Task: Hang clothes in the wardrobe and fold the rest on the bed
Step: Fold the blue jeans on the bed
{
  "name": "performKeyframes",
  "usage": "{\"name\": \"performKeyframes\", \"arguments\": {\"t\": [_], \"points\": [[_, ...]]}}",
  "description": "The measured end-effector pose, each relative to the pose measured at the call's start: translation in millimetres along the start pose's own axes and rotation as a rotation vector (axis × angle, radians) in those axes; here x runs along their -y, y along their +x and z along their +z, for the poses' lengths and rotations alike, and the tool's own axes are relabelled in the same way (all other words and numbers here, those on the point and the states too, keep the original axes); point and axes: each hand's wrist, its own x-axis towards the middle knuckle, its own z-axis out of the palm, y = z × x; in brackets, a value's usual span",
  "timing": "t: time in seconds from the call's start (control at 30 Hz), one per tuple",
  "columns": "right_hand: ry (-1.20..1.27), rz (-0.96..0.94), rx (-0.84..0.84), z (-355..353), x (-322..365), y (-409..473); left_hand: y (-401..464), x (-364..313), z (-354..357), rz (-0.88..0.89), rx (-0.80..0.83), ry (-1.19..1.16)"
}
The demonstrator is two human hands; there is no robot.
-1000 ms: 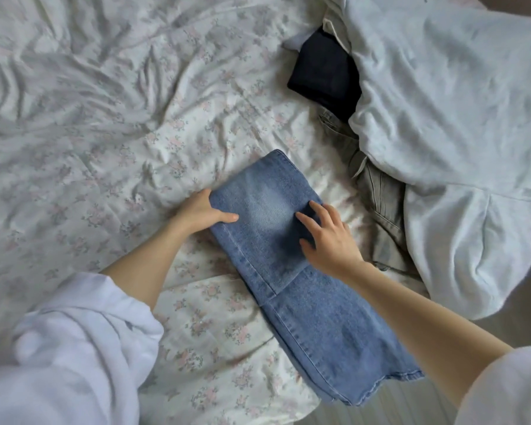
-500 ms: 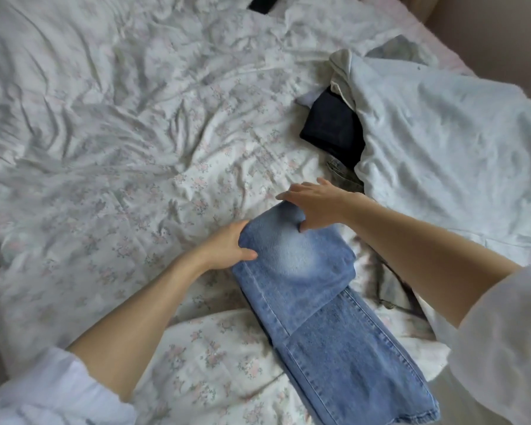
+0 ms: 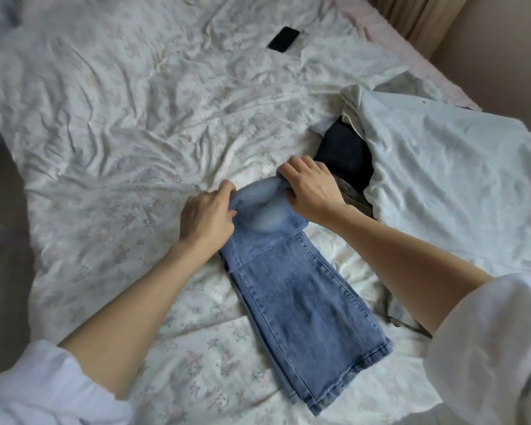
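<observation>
Light blue jeans (image 3: 301,305) lie folded lengthwise on the floral bed sheet (image 3: 129,142), leg hems toward me. My left hand (image 3: 207,214) grips the far folded end at its left corner. My right hand (image 3: 311,185) grips the same end at its right corner. Between the hands the denim is lifted and bunched off the sheet. To the right lies a heap of clothes: a pale grey sweatshirt (image 3: 454,179) on top, a dark navy garment (image 3: 347,154) under it, and an olive-grey piece (image 3: 353,194) beside the jeans.
A black phone (image 3: 284,39) lies on the sheet at the far side. A beige curtain (image 3: 411,16) and a wall stand at the top right. The bed's left edge drops to the floor (image 3: 0,271).
Both hands moved from pressing flat on the jeans to the far folded end and closed on it, raising it. My view tilted up, showing the phone.
</observation>
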Motion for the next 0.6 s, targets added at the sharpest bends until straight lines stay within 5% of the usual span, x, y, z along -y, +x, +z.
{"name": "performKeyframes", "arguments": {"t": [0.33, 0.6], "points": [[-0.035, -0.072, 0.024, 9, -33, -151, -105, -41, 57, 0.444, -0.012, -0.168], [-0.091, -0.050, 0.074, 19, -23, -264, -183, -68, 98, 0.582, 0.195, -0.206]]}}
